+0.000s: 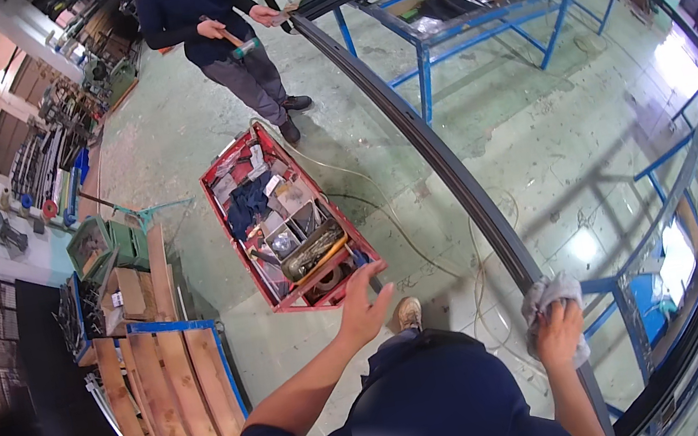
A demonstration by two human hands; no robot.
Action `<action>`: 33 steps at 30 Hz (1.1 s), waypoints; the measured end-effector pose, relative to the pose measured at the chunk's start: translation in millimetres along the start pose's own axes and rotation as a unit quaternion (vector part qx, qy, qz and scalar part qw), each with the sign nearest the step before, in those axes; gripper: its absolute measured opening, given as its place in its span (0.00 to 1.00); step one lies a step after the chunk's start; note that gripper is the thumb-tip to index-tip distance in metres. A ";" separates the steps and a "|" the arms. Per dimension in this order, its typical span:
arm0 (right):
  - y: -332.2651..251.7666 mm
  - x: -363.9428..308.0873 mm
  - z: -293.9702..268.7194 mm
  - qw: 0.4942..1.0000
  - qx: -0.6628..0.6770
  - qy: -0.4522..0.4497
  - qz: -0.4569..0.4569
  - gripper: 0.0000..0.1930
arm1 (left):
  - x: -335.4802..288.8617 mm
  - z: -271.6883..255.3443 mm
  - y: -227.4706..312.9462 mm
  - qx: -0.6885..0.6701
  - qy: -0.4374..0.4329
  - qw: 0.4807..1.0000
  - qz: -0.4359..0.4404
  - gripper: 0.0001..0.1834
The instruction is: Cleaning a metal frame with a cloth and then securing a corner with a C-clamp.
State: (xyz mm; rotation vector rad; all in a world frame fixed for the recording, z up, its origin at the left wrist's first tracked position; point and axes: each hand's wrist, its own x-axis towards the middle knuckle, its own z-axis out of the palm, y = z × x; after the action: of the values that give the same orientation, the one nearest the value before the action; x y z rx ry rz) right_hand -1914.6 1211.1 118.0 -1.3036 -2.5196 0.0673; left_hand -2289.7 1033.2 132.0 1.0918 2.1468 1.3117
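Note:
My right hand [559,331] presses a crumpled grey rag [537,302] onto the near part of a long dark metal frame [417,128]. The rag wraps over the bar, and my fingers are closed on it. My left hand [366,309] hovers in the air with fingers apart and holds nothing. It is nearest to a red tool cart [276,306], whose trays carry tools, rags and small parts. The frame is a large rectangle resting on blue metal stands [425,80].
A co-worker [223,45] stands at the frame's far corner, one hand on a hammer [245,48], the other at the corner. Wooden planks [174,413] lie on a blue-edged stand at left, near a cardboard box [129,296] and green bins [109,244]. A hose [408,240] trails across the floor.

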 end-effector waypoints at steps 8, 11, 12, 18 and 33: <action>107.2 -180.2 -46.2 0.995 -0.030 -0.009 0.095 0.29 | -28.8 70.2 53.5 0.005 -0.093 0.992 0.091 0.26; 151.0 -250.9 -64.4 0.991 -0.037 -0.016 0.126 0.30 | -52.4 81.0 70.1 0.022 -0.105 0.989 0.103 0.25; 158.5 -270.7 -72.0 0.991 -0.036 -0.017 0.125 0.30 | -59.9 84.0 71.3 0.025 -0.110 0.988 0.101 0.25; 174.1 -308.0 -92.6 0.980 -0.069 -0.020 0.184 0.31 | -100.8 102.7 79.0 0.025 -0.111 0.989 0.093 0.26; 164.8 -303.4 -83.5 0.980 -0.060 -0.013 0.187 0.28 | -132.8 108.6 87.0 0.031 -0.111 0.989 0.096 0.25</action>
State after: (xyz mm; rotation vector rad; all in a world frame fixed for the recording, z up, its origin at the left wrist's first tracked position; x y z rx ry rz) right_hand -1596.0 1055.7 94.0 -1.8223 -2.2949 0.0126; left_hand -2099.0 1012.6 147.6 1.4294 1.9700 1.1457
